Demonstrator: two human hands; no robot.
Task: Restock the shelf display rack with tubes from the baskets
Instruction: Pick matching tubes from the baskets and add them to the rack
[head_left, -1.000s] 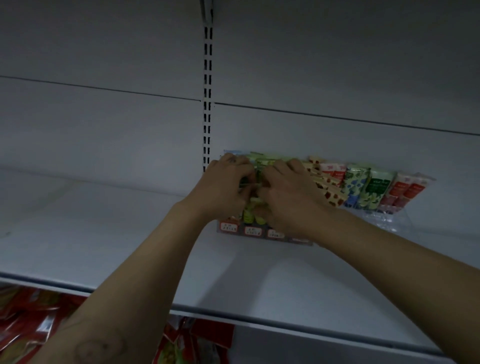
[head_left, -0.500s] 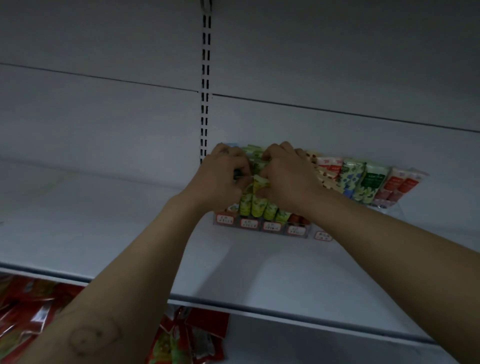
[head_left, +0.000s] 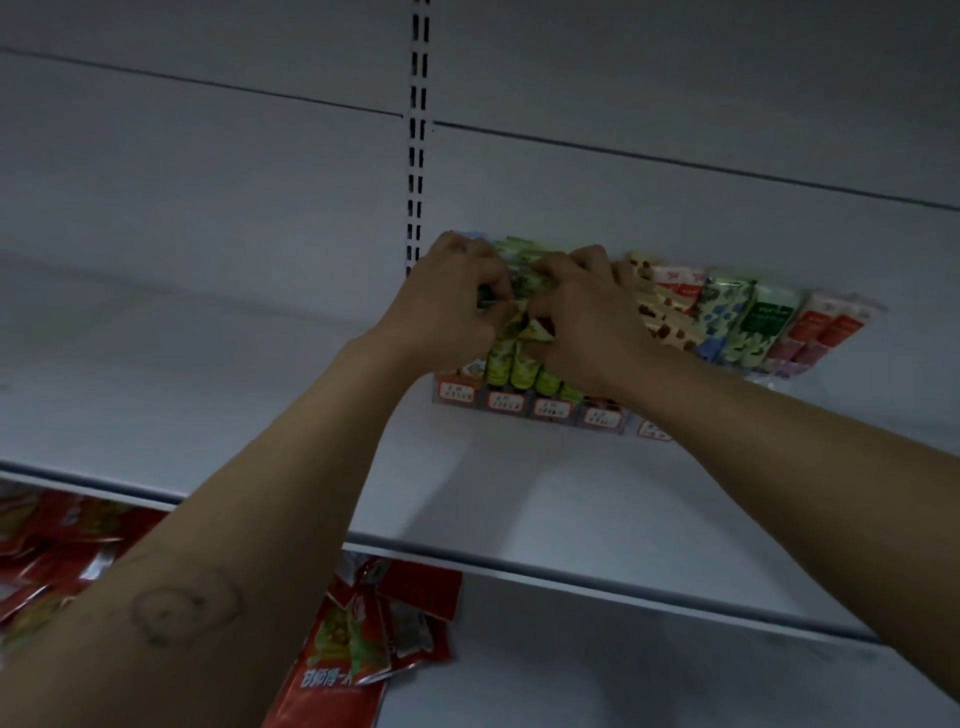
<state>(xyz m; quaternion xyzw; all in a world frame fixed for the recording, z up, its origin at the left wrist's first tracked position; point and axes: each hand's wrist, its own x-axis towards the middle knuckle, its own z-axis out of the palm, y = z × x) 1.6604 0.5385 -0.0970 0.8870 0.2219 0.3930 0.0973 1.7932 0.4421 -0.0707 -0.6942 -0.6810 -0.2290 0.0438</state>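
Both hands cover the left rows of the display rack (head_left: 524, 402), hiding most tube tops there. The left hand (head_left: 447, 306) and right hand (head_left: 576, 322) each curl a grip pinching the green tubes (head_left: 511, 364) standing in the rack. Right of these, other tubes (head_left: 727, 322) lean. Left of the rack the shelf (head_left: 208, 389) runs flat to its front edge. Below, red packets (head_left: 343, 654) are partly cut off by the left forearm.

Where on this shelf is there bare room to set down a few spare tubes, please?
The white shelf board is bare left of the white slotted upright, and along the front strip before the clear display rack. Crowded: the rack itself, where the left hand and right hand grip green patterned tubes. Below, red snack packets fill the left.
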